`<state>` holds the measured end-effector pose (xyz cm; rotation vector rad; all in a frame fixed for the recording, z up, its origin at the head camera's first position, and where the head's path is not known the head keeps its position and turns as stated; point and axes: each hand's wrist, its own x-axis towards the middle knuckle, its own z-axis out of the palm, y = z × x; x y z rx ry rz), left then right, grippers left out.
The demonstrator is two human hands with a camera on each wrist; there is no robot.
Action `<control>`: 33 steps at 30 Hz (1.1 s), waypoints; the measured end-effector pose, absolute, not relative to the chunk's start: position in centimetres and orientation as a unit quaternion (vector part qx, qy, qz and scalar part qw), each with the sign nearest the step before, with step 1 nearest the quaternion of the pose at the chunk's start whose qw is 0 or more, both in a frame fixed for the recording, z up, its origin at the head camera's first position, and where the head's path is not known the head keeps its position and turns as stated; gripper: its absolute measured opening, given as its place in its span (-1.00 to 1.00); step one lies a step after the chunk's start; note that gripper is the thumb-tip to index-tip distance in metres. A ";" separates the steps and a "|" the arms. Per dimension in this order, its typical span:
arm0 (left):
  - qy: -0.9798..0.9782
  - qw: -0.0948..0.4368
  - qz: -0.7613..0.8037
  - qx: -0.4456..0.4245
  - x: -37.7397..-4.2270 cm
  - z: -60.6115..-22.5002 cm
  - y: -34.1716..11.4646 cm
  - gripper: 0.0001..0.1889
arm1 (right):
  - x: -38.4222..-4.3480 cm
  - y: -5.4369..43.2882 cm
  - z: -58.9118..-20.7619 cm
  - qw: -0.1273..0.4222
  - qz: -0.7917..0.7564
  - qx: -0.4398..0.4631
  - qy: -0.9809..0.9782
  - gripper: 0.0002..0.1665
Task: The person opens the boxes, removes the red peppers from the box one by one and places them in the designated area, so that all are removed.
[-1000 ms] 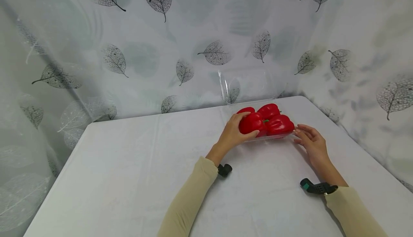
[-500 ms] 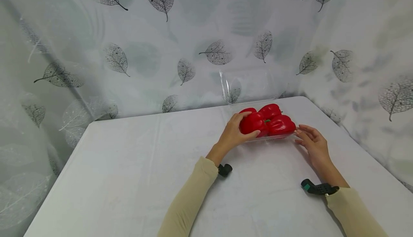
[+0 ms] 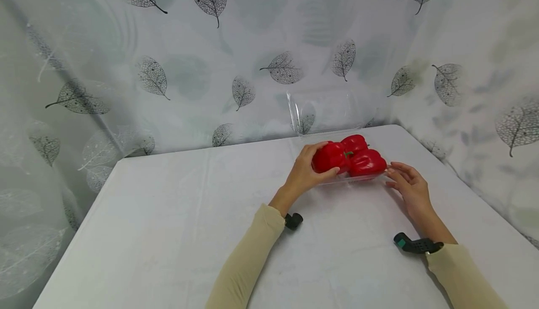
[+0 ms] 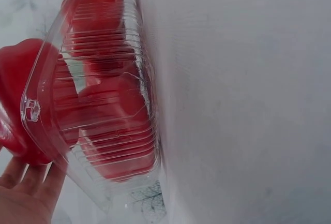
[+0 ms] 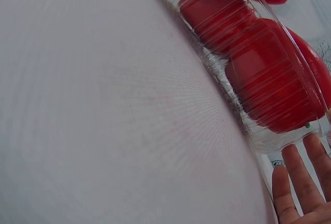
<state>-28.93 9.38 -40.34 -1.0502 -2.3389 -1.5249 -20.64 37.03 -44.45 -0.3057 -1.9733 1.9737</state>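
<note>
My left hand (image 3: 304, 169) grips a red bell pepper (image 3: 330, 158) with a green stem, fingers over its far side and thumb in front. In the left wrist view this bell pepper (image 4: 19, 102) sits above the rim of a clear ribbed plastic container (image 4: 116, 131). More red bell peppers (image 3: 367, 163) lie in the container, seen through its wall in both wrist views. My right hand (image 3: 410, 188) is at the container's right end, fingers extended and fingertips right at the wall in the right wrist view. The pepper in my left hand hides part of those behind it.
The container's clear hinged lid (image 3: 326, 110) stands raised at the back, close to the leaf-printed curtain (image 3: 189, 75). A white cloth covers the table (image 3: 168, 215), whose far edge runs just behind the container. Each wrist wears a black camera mount (image 3: 417, 245).
The bell pepper in my left hand has risen slightly and tilted, its stem turning upward. It now covers the pepper seen behind it earlier. My right hand has stayed in place.
</note>
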 end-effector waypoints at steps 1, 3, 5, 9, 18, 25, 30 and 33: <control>-0.781 0.079 -0.511 -0.351 -28.9 -40.3 9.4 -0.32 | -20.6 37.0 -44.4 0.166 0.693 -0.107 -0.693 -0.48; -0.780 0.082 -0.511 -0.351 -29.0 -40.3 9.4 -0.32 | -20.6 37.1 -44.4 0.164 0.694 -0.108 -0.693 -0.48; -0.779 0.087 -0.512 -0.353 -29.0 -40.3 9.4 -0.32 | -20.6 37.1 -44.4 0.163 0.694 -0.109 -0.693 -0.48; -0.777 0.093 -0.513 -0.352 -28.9 -40.4 9.3 -0.33 | -20.7 37.2 -44.4 0.163 0.695 -0.110 -0.692 -0.48; -0.781 0.106 -0.508 -0.348 -29.1 -40.6 9.1 -0.33 | -20.8 37.1 -44.5 0.156 0.690 -0.112 -0.698 -0.48; -0.777 0.108 -0.507 -0.356 -29.1 -40.4 8.9 -0.33 | -20.7 37.1 -44.5 0.158 0.693 -0.108 -0.695 -0.48; -0.779 0.109 -0.505 -0.355 -29.1 -40.2 8.6 -0.32 | -20.8 37.1 -44.6 0.164 0.696 -0.105 -0.691 -0.50; -0.782 0.106 -0.503 -0.352 -29.2 -40.1 8.4 -0.32 | -20.8 37.1 -44.6 0.167 0.701 -0.102 -0.686 -0.51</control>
